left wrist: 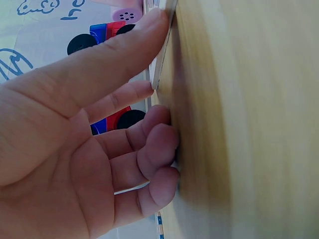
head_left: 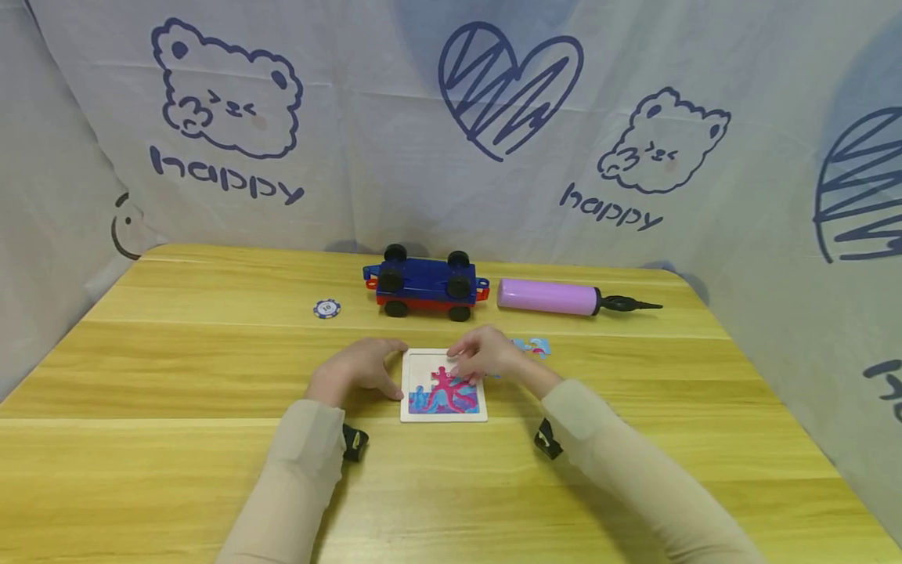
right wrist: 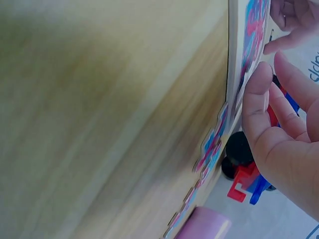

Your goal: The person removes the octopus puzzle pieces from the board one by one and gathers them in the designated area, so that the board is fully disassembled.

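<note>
A square white puzzle tray [head_left: 405,407] lies on the table with a pink octopus picture [head_left: 442,399] partly filled in. Its upper left shows bare white. At the tray's left side is my left hand [head_left: 358,371]; thumb and forefinger touch the edge and far corner, while the other fingers bend toward the tabletop in the left wrist view. Over the tray's right half, my right hand [head_left: 486,354] rests its thumb [right wrist: 259,79] by the picture. A gap shows between that thumb and the forefinger, with no piece visible there. Loose puzzle pieces [head_left: 539,347] lie beyond the right hand.
Behind the tray, a blue and red toy car base [head_left: 426,282] lies with black wheels upward. To its right is a purple hand pump [head_left: 548,298] with a black nozzle. A poker chip [head_left: 327,309] lies at the left. Printed cloth [head_left: 395,180] hangs behind the wooden table [head_left: 176,462].
</note>
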`<state>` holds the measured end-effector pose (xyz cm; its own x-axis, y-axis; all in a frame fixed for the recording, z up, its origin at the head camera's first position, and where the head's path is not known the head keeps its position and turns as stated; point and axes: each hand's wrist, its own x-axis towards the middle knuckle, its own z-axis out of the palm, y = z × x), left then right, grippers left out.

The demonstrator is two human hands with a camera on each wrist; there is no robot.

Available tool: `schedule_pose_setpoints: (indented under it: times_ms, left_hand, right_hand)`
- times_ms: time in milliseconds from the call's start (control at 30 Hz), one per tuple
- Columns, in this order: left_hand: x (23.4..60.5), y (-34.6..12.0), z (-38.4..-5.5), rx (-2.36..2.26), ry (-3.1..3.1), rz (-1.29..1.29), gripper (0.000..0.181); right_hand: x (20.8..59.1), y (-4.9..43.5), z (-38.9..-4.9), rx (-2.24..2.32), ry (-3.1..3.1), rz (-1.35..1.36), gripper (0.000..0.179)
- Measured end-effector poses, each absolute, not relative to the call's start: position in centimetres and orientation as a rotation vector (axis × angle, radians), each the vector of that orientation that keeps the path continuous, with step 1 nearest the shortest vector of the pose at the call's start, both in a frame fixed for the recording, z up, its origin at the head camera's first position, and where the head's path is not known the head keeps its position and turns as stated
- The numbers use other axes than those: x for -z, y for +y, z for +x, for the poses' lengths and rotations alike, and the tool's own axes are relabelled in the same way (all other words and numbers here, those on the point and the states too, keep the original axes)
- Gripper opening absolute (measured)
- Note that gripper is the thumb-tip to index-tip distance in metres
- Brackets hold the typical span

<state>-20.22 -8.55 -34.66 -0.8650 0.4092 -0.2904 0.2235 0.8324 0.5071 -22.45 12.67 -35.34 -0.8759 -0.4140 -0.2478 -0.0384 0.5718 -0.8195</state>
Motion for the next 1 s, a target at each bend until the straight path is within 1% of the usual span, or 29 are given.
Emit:
schedule_pose_setpoints:
  times_ms: [200, 433, 700, 833, 1000]
  left_hand:
    - [34.69, -8.56, -20.25, -0.654, 2.62, 0.477, 0.069]
    - [34.74, -8.59, -20.28, -0.657, 2.62, 0.475, 0.069]
    - [34.78, -8.63, -20.32, -0.659, 2.623, 0.467, 0.069]
    - [34.78, -8.64, -20.32, -0.664, 2.618, 0.467, 0.069]
    - [34.78, -8.63, -20.31, -0.668, 2.618, 0.468, 0.069]
  right_hand:
    - [35.47, 12.06, -22.29, 1.196, 2.388, -0.37, 0.032]
    - [35.58, 11.72, -22.1, 1.157, 2.394, -0.341, 0.034]
    - [35.89, 11.85, -21.93, 1.113, 2.433, -0.426, 0.042]
    - [35.96, 11.93, -21.88, 1.108, 2.423, -0.423, 0.042]
    - [36.03, 12.09, -21.73, 1.102, 2.434, -0.468, 0.038]
